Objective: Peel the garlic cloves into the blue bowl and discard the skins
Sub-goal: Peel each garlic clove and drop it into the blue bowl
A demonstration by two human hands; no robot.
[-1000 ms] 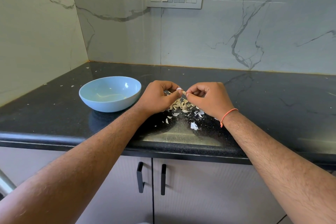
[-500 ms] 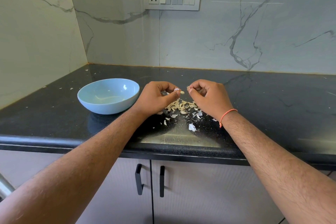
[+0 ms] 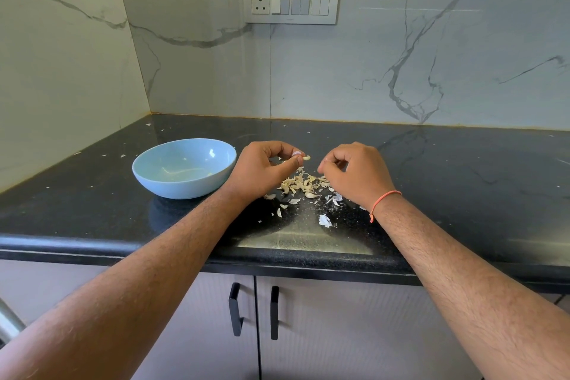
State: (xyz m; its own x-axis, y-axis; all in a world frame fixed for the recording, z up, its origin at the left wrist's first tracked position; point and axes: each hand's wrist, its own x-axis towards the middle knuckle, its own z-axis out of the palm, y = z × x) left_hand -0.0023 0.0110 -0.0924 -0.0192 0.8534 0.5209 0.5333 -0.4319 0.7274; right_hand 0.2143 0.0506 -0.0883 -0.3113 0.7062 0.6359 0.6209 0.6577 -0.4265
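Hands parted; left hand (image 3: 265, 168) pinches clove (image 3: 306, 158).

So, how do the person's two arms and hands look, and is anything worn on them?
Both forearms are bare and hairy, with no sleeves in view. The right hand has a thin orange thread bracelet around the wrist, with a small loose end hanging down. The left hand wears nothing: no ring, watch or glove can be seen. The nails look short.

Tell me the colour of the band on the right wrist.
Orange wrist band, seen in the head view.
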